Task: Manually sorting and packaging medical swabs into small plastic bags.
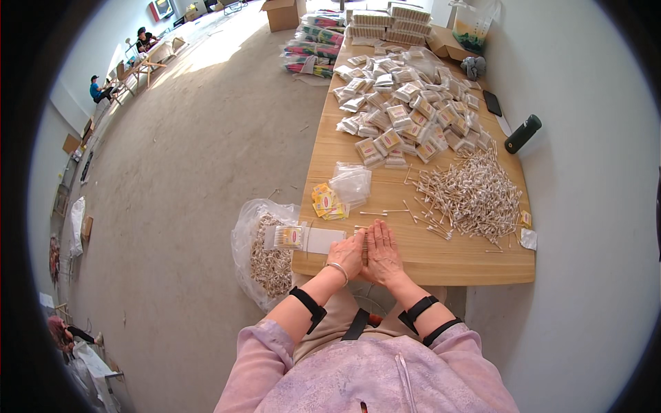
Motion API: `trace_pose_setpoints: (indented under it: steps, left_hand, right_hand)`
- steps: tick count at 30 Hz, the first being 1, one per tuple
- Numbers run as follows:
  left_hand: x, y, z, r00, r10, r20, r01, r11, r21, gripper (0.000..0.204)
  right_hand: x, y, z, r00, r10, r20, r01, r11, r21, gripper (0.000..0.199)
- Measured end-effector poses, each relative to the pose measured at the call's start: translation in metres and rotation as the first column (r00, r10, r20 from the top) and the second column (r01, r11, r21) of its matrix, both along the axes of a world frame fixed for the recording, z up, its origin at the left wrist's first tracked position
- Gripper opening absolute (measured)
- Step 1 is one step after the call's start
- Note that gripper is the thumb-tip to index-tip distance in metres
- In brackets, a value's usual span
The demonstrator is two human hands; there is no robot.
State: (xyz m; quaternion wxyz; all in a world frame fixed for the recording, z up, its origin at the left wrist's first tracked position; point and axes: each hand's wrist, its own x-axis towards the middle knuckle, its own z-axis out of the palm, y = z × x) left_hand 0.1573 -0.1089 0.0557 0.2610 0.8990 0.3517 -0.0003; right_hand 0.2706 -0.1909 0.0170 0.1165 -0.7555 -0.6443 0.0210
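Near the table's front edge, my left hand [348,254] and my right hand [383,252] are pressed together around a bunch of cotton swabs [365,248]. My left fingers are bent against the bunch; my right palm lies along its other side, fingers stretched and close together. Left of my hands, a small white tray [326,241] juts over the table edge, with a filled packet of cotton swabs [288,237] on its outer end. Beyond it lie yellow printed cards [328,202] and clear plastic bags [352,183]. A few loose swabs lie just past my fingertips.
A big heap of loose cotton swabs [475,196] covers the table's right side. Farther back are piled filled packets [406,103], a phone [491,103] and a dark bottle [523,134]. A clear sack of swabs [265,258] stands on the floor at left. Other people sit far left.
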Motion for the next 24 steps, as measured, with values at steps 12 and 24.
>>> trace_pose_setpoints:
  steps: [12, 24]
  left_hand:
    - [-0.002, 0.006, -0.01, 0.99, 0.073, 0.122, -0.071, 0.997, -0.019, 0.055]
    - [-0.011, -0.001, -0.011, 0.973, 0.05, 0.224, -0.073, 0.993, 0.094, 0.049]
  right_hand:
    - [-0.004, -0.007, 0.005, 0.999, 0.018, -0.037, -0.02, 0.999, -0.03, 0.092]
    - [-0.008, -0.009, 0.008, 1.0, -0.002, -0.027, 0.0, 0.996, -0.094, 0.095]
